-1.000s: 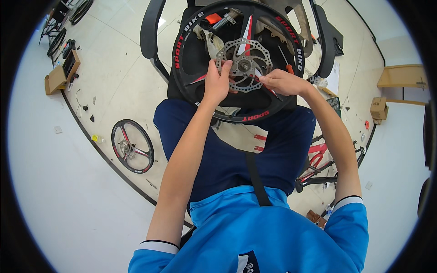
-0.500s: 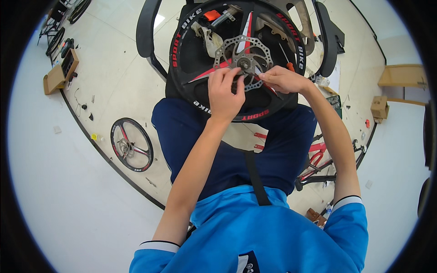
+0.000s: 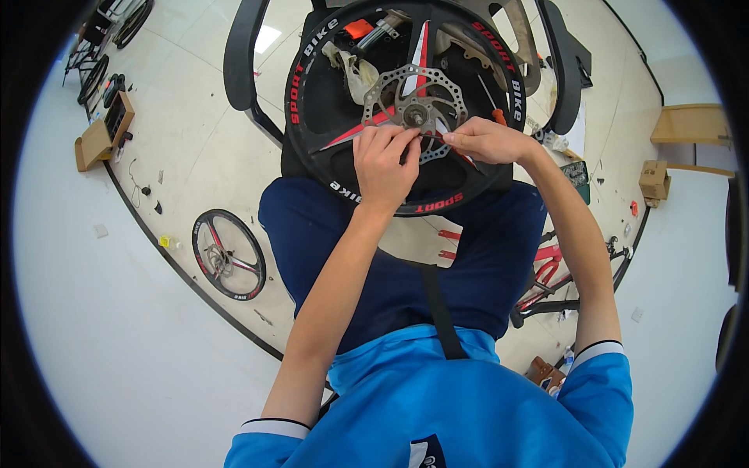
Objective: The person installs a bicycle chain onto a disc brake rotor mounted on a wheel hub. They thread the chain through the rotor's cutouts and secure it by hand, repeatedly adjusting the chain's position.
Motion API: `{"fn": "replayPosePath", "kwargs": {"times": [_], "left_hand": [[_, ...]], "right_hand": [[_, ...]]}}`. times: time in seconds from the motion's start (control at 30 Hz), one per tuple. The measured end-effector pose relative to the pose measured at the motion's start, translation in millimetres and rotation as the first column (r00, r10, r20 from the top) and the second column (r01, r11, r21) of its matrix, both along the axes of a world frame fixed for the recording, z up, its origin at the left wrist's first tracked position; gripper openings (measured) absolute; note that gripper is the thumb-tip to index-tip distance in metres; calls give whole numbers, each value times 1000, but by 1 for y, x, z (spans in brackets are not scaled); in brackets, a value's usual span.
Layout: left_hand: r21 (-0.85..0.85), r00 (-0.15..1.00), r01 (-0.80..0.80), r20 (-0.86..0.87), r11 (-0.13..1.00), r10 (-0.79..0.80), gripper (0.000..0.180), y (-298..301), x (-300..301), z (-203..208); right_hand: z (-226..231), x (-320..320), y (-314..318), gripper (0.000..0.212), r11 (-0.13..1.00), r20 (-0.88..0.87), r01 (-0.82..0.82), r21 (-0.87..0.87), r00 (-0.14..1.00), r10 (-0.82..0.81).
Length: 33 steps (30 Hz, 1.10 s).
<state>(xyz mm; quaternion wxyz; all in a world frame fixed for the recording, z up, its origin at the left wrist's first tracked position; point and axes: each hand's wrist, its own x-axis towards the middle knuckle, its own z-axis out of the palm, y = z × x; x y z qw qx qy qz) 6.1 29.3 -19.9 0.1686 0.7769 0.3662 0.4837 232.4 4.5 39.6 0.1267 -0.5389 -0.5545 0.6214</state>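
Observation:
A black bicycle wheel (image 3: 307,152) with red and white spokes lies flat across a chair seat, just beyond my knees. At its centre, a silver brake disc (image 3: 380,90) surrounds the hub (image 3: 415,115). My left hand (image 3: 384,165) is closed at the disc's near side, thumb and forefinger pinched just below the hub; what they hold is hidden. My right hand (image 3: 490,141) grips a thin dark tool that looks like a hex key (image 3: 434,137), its tip reaching toward the left fingertips.
Through the wheel's openings show a crumpled pale glove (image 3: 357,76), an orange item (image 3: 359,30) and an orange-handled screwdriver (image 3: 498,114). Chair armrests (image 3: 240,66) flank the wheel. Another wheel (image 3: 261,269) lies on the floor at left; a red bicycle frame (image 3: 549,269) is at right.
My left fingers have shifted slightly nearer to me, off the hub's end, which now shows more fully. The right hand has moved down a little, still gripping the tool.

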Motion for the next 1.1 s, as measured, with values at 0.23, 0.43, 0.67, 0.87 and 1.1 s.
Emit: {"fn": "replayPosePath", "kwargs": {"times": [0.23, 0.43, 0.67, 0.87, 1.1], "left_hand": [[-17, 1000, -14, 2, 1000, 14, 14, -1, 1, 1], [-18, 999, -48, 12, 999, 48, 13, -2, 3, 0], [-17, 997, -72, 19, 997, 72, 12, -5, 8, -2], [-45, 997, -79, -8, 996, 79, 12, -5, 3, 0], [-134, 998, -55, -7, 989, 54, 11, -4, 4, 6]], "right_hand": [[27, -2, 15, 54, 992, 217, -122, 27, 969, 113], [44, -3, 34, 51, 961, 407, -242, 137, 898, 168], [56, -8, 41, 46, 911, 545, -342, 230, 821, 170], [58, -20, 18, 47, 846, 718, -295, 444, 682, -139], [12, -25, -21, 39, 551, 502, -193, 812, 712, -491]]}}
